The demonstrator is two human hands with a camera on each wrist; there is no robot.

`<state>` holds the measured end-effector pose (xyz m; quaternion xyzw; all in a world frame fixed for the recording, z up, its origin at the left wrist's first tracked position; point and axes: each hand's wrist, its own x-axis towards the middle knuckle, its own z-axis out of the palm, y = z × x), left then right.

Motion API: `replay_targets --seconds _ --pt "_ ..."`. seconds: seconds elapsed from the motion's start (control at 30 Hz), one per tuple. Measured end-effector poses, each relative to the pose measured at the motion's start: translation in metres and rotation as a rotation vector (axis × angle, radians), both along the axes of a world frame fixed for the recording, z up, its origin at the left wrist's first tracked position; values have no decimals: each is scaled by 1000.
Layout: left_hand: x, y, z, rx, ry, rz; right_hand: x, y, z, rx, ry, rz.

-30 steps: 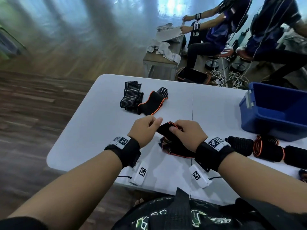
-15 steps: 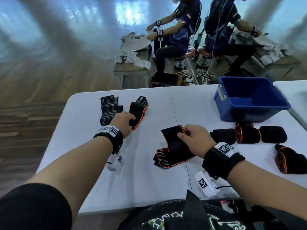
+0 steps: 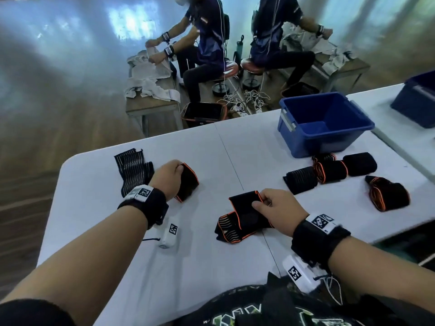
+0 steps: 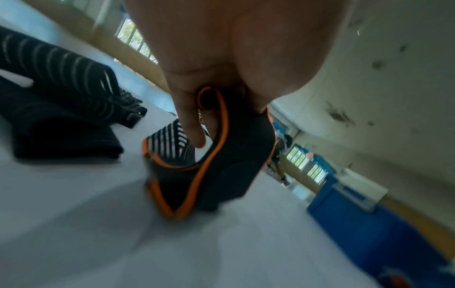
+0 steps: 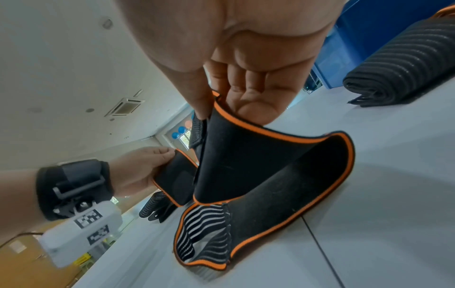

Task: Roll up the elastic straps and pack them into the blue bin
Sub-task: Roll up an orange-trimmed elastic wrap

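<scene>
My left hand (image 3: pixel 168 177) grips a black strap with orange trim (image 3: pixel 188 182) at the left middle of the white table (image 3: pixel 94 208); the left wrist view shows this orange-trimmed strap (image 4: pixel 221 165) hanging from the fingers with its lower end touching the table. My right hand (image 3: pixel 273 208) pinches the upper end of a second orange-trimmed strap (image 3: pixel 242 215) near the table's centre; that second strap (image 5: pixel 258 175) is lifted at one end while its striped part lies on the table. The blue bin (image 3: pixel 324 123) stands at the back right, with nothing visible inside.
A striped black strap (image 3: pixel 131 170) lies unrolled left of my left hand. Several rolled straps (image 3: pixel 329 170) lie in front of the bin, one more (image 3: pixel 388 192) to the right. A second blue bin (image 3: pixel 419 102) sits on the neighbouring table. Two people sit beyond the table.
My left hand left the central strap, reached out left and took hold of the other orange-trimmed strap. My right hand kept its hold on the central strap. The head view swung right.
</scene>
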<state>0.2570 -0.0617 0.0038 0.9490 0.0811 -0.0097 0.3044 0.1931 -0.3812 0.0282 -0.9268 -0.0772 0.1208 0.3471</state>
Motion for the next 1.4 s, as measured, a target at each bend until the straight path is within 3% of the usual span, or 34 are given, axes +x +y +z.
replay_targets --seconds 0.1,0.23,0.33,0.47,0.6,0.97,1.1,1.17,1.27,1.4 --pt "-7 -6 7 -107 18 18 -1 4 -1 18 10 6" --pt "-23 -5 -13 -187 80 144 -2 11 -1 28 12 24" --pt "-39 -5 -27 -66 151 144 -2 12 -2 24 16 35" --pt "-53 -5 -33 241 113 78 -1 7 -5 33 34 40" --pt "-63 -13 -29 486 94 -194 2 3 -8 26 36 45" --pt "-108 -58 -24 508 154 -223 9 -5 -14 52 60 110" --pt "-107 -65 -17 375 156 -79 10 -7 -14 75 67 141" --pt "-105 -66 -8 217 143 51 13 -7 -12 90 65 160" --pt "-98 -64 15 -37 21 243 25 -7 0 140 45 188" --pt "-90 -64 60 -353 -147 313 37 -2 27 249 35 290"
